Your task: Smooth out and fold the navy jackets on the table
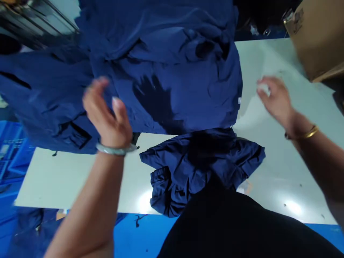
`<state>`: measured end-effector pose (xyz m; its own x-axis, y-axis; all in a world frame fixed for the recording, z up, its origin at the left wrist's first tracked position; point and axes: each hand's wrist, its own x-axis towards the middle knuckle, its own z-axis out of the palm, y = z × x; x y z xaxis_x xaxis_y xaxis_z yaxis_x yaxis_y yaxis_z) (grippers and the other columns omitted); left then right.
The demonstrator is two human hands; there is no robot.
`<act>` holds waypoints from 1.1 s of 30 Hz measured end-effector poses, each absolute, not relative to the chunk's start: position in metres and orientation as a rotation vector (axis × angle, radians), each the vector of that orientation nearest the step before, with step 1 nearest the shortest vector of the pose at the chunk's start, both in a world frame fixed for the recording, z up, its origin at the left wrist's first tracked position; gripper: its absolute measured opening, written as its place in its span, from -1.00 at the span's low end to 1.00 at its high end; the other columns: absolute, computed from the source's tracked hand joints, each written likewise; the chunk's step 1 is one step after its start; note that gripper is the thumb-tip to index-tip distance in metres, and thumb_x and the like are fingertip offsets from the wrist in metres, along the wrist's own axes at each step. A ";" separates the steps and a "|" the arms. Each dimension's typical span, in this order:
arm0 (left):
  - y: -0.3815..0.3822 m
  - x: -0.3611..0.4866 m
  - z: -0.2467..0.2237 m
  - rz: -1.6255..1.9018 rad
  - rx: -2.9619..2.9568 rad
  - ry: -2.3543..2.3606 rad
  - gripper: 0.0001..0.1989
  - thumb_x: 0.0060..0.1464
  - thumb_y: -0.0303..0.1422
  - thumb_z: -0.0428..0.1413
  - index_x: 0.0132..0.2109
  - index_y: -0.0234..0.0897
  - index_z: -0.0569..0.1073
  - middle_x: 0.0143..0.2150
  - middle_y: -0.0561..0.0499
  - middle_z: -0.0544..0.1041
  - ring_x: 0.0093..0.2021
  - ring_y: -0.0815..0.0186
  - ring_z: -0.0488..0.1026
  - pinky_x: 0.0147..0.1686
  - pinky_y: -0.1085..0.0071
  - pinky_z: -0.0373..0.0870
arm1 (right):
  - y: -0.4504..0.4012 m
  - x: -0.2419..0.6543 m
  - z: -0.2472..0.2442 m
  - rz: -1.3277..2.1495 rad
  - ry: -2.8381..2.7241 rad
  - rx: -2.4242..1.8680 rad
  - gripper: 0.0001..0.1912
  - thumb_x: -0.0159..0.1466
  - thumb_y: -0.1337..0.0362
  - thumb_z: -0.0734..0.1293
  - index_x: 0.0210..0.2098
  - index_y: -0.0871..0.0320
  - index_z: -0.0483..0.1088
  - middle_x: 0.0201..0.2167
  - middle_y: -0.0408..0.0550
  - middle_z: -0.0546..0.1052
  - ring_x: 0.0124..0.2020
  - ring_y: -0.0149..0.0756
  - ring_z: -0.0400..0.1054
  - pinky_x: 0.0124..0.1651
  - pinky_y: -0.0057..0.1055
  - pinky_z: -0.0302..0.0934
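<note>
Hovering L hand point(106, 114) & R hand point(276, 98), both half-spread

Smooth white tbl point(282, 172) w/ glossy light spots. Main navy garment point(201, 93), matte cloth, broad, flattish near edge, ruffled farther up, lies mostly between hands: L hand over its L side, R hand beyond its R edge, above tbl. 2nd navy garment point(40, 100), wrinkled, w/ dark slit, adjoins at L. Cardboard box point(317, 36), angular, far R. Crumpled navy piece point(185, 165), bunched, gathered cuff, sits btwn body & main navy garment. Small white tag point(239, 100) on R edge. Fingers bent, thumbs apart; exact pose hard to tell, motion blur.
</note>
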<state>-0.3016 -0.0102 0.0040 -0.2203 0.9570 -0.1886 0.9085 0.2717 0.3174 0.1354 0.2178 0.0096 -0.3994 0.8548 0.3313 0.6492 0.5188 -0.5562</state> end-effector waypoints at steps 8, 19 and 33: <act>-0.137 -0.160 -0.077 0.341 1.677 2.111 -0.52 0.33 -0.15 0.06 0.34 -0.01 0.43 0.31 -0.14 0.52 0.41 -0.07 0.36 0.40 -0.11 0.36 | 0.034 0.226 -0.145 0.784 -2.405 -1.743 -0.30 0.22 0.13 0.44 0.31 0.24 0.38 0.27 0.34 0.51 0.30 0.21 0.40 0.32 0.06 0.31; -0.181 -0.076 -0.133 0.100 1.673 1.974 0.09 0.14 -0.01 0.28 0.60 -0.33 -0.04 0.61 -0.43 -0.03 0.62 -0.16 -0.14 0.55 -0.17 -0.10 | 0.019 0.281 -0.094 0.654 -2.066 -1.935 -0.80 0.38 0.08 0.28 -0.23 0.04 0.45 -0.12 0.15 0.64 -0.08 0.02 0.50 -0.02 -0.19 0.34; -0.229 0.089 -0.160 0.110 1.636 1.921 0.15 0.03 -0.21 0.35 0.61 -0.32 -0.07 0.45 -0.39 0.37 0.50 -0.09 0.25 0.57 -0.19 -0.28 | -0.056 0.440 -0.107 0.436 -2.077 -1.853 -0.51 0.36 0.10 0.34 0.21 0.18 0.46 0.33 0.30 0.44 0.37 0.20 0.26 0.44 0.17 0.06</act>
<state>0.0886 -0.2293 -0.1601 -0.0539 0.9201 -0.3879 0.8697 0.2341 0.4346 0.4397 -0.0559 -0.1067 -0.1050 0.9938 0.0362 0.8951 0.1103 -0.4319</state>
